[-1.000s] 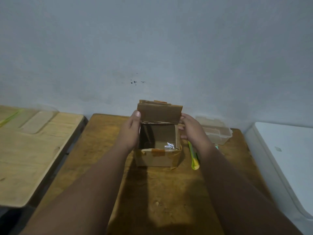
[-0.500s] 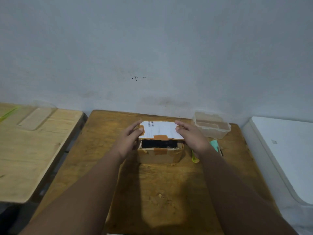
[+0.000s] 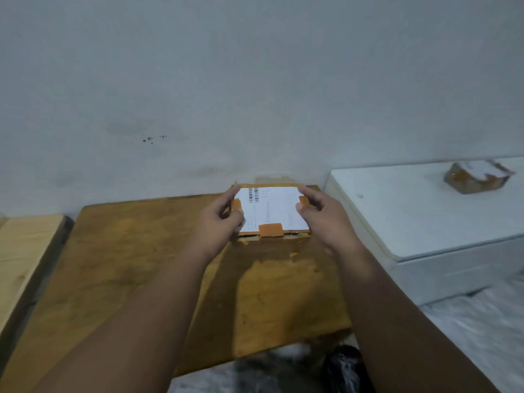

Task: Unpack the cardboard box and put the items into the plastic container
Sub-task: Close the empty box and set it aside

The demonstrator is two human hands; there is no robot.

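Note:
The cardboard box (image 3: 273, 212) sits toward the back right of the brown wooden table (image 3: 136, 251). Its lid is folded down, showing a white shipping label and orange tape. My left hand (image 3: 219, 222) grips the box's left edge with curled fingers. My right hand (image 3: 321, 214) pinches the right edge between thumb and forefinger. Just behind the box, a faint clear edge of the plastic container (image 3: 272, 178) shows; the rest of it is hidden. The box's contents cannot be seen.
A white chest (image 3: 411, 211) stands right of the table, with a crumpled taped parcel (image 3: 479, 177) on top. A lighter wooden table (image 3: 25, 251) is at the left. The wall rises close behind. A dark object (image 3: 346, 370) lies on the floor below the table's front edge.
The box's lid went from standing open to folded flat over the opening. Both hands moved onto the lid's side edges. The view has swung, so the box and container now sit further right.

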